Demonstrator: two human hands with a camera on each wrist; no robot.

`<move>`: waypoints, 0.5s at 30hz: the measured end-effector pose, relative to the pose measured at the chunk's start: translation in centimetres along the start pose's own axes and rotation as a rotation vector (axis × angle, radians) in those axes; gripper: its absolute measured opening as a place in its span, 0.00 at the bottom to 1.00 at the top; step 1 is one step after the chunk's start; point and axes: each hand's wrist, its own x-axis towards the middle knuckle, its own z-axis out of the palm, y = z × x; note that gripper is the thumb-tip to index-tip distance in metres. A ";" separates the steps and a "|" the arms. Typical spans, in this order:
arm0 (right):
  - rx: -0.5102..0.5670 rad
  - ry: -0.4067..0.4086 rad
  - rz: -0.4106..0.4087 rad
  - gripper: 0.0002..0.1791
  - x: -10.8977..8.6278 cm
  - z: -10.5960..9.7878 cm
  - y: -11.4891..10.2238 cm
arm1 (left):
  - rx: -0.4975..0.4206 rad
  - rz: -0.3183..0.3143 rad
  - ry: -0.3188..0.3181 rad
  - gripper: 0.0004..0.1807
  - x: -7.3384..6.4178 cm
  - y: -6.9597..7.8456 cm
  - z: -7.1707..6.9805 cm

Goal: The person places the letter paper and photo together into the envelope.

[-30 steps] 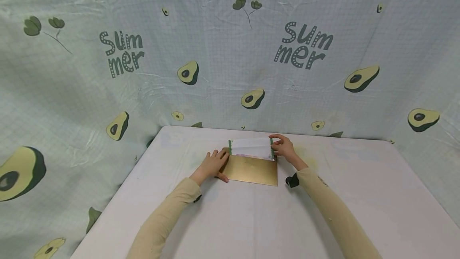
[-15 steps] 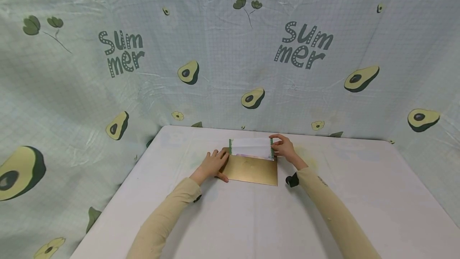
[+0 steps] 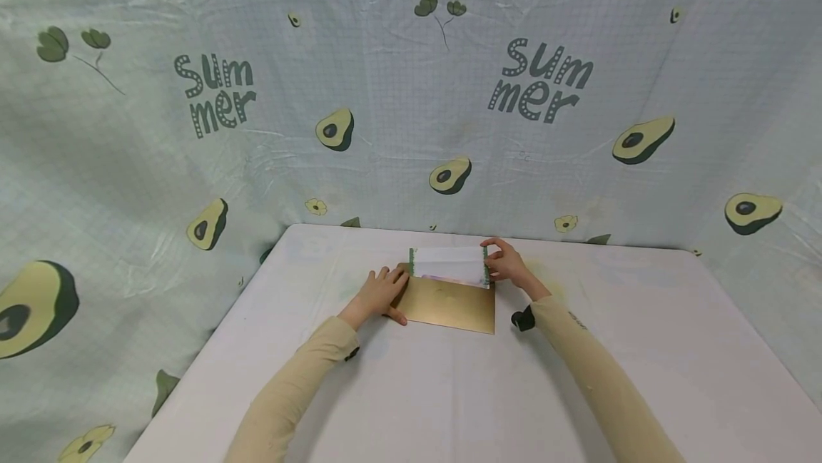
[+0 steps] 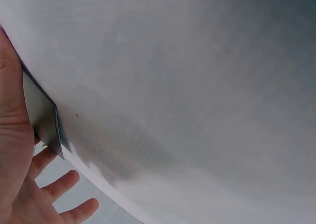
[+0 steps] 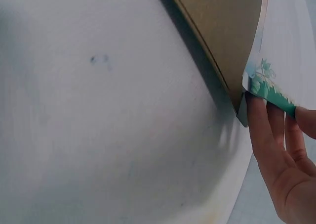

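A flat gold envelope-like piece (image 3: 449, 304) is held over the white table in the head view. My left hand (image 3: 380, 294) grips its left end, thumb near the lower corner and fingers along the upper side. In the left wrist view the gold piece (image 4: 42, 110) shows beside that hand (image 4: 19, 150), several fingers spread past it. A white sheet of paper (image 3: 447, 262) with green leafy side borders overlaps the gold piece's far long edge. My right hand (image 3: 506, 263) pinches the paper's right border; the right wrist view shows thumb and fingers on the leaf-printed edge (image 5: 271, 93).
The white table (image 3: 411, 392) stretches around both arms. Behind it hangs a pale curtain (image 3: 385, 78) printed with avocados and lettering, meeting the table's far edge close beyond the paper. A dark wrist camera (image 3: 523, 321) shows under the right forearm.
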 end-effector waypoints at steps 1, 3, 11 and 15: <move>0.003 0.007 0.005 0.21 0.0 0.1 -0.1 | 0.001 0.001 -0.001 0.57 0.0 0.0 0.0; 0.011 0.023 0.020 0.20 0.1 0.2 -0.2 | 0.002 0.004 0.000 0.57 0.0 0.0 0.0; 0.049 0.045 0.035 0.22 0.1 0.4 -0.4 | -0.003 -0.007 -0.018 0.56 0.0 0.0 -0.1; 0.057 0.027 0.022 0.22 0.1 0.4 -0.2 | -0.009 -0.014 -0.022 0.56 -0.1 0.1 -0.1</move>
